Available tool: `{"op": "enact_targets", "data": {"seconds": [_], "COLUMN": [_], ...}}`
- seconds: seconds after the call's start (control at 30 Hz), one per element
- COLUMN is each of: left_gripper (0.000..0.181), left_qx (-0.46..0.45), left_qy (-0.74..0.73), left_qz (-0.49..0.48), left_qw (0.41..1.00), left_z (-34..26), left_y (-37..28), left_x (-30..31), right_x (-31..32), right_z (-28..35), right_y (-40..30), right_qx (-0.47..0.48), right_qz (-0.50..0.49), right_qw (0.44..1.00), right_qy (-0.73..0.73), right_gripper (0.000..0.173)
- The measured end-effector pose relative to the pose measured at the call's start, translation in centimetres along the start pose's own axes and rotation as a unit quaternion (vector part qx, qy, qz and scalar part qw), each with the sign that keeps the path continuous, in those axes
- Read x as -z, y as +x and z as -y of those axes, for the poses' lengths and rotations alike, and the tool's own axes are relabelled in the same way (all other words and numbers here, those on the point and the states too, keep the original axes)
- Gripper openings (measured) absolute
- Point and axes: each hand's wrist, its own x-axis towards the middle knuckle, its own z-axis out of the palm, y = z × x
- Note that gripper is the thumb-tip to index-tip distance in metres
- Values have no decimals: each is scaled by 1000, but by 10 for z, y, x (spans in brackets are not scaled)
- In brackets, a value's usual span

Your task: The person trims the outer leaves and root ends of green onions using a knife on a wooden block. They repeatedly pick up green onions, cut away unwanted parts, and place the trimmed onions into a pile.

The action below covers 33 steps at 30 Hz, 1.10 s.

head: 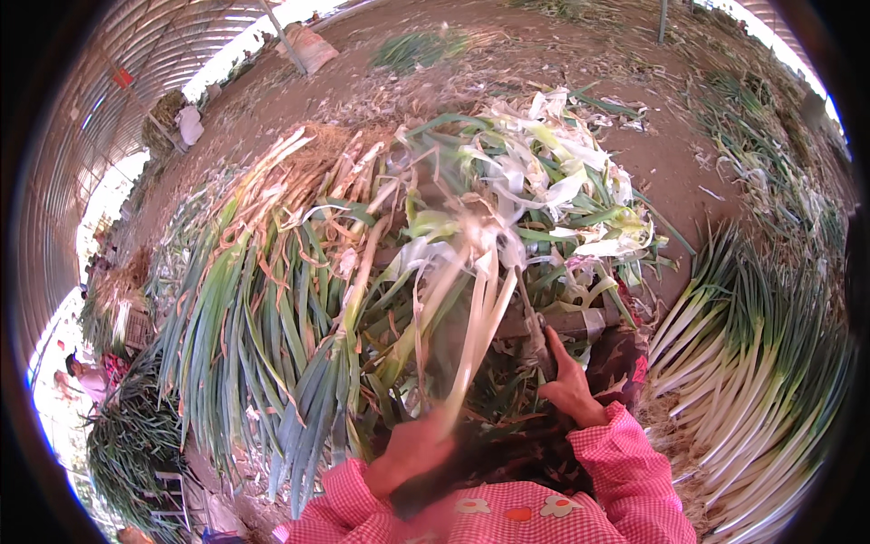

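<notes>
My left hand (413, 450), blurred, is closed around the lower end of a small bunch of long green onions (476, 326). Their pale stalks point away from me, and loose skins blur around the far ends. My right hand (574, 389) grips a slim tool with a long thin nozzle (532, 309), which looks like an air blow gun. The nozzle tip is close beside the stalks; whether it touches them I cannot tell. Left of the bunch lies a thick heap of untrimmed green onions (265, 319), with dry roots and brown outer leaves at the far end.
Peeled white and green skins (564, 177) pile up beyond my hands. Cleaned green onions (741, 367) lie in a row at the right. More onions (136, 449) and a person (95, 381) are at the left. A sack (309, 49) and a metal post (282, 37) stand farther off.
</notes>
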Motion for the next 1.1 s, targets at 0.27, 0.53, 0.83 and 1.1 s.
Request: {"op": "enact_targets", "data": {"seconds": [0.27, 0.53, 0.83, 1.1], "left_gripper": [32, 36, 55, 58], "left_qx": [-53, -38, 166, 150], "left_qy": [37, -54, 183, -247], "left_qz": [-15, -258, -32, 136], "left_qw": [998, 964, 969, 948], "left_z": [9, 71, 122, 187], "left_y": [41, 15, 47, 67], "left_x": [-30, -22, 9, 30], "right_x": [-9, -26, -33, -21], "right_z": [23, 38, 38, 35], "right_y": [-33, -27, -31, -49], "right_qx": [67, 66, 59, -15], "right_qz": [139, 190, 200, 246], "right_qw": [988, 977, 968, 954], "right_qy": [-11, -69, -140, -172], "right_gripper": [101, 98, 99, 102]}}
